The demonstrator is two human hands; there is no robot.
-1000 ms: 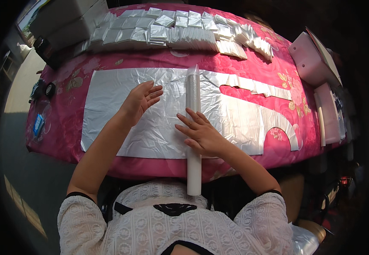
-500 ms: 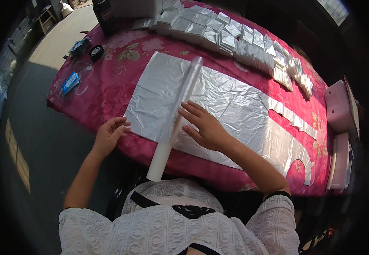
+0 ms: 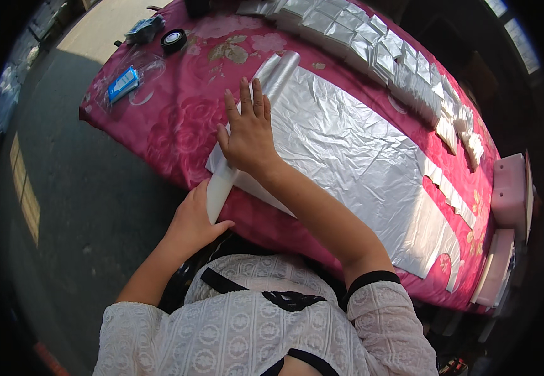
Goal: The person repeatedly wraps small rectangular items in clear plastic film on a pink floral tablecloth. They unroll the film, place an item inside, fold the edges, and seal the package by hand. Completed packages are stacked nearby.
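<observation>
A long roll (image 3: 220, 187) of translucent white plastic lies slantwise across the left end of a flat, crinkled silvery-white plastic bag (image 3: 341, 144). The bag's cut handles stretch toward the right. At the roll's near end, my left hand (image 3: 191, 220) closes round it, thumb below the end and fingertips partly hidden along its left side. My right hand (image 3: 250, 133) lies flat over the roll's middle with its fingers spread, covering that stretch. Beyond those fingers the far part of the roll shows, with a fold of film beside it.
Stacks of folded white plastic bags (image 3: 372, 47) line the far side of the pink flowered tablecloth (image 3: 178, 135). At the far left lie a black tape roll (image 3: 173, 40) and a blue-and-white packet (image 3: 123, 84). Pink boxes (image 3: 509, 188) stand by the right edge.
The roll now lies closer to the bag's left edge. My left hand has come onto its near end, and my right hand has moved left and away from me onto its middle. The view has shifted.
</observation>
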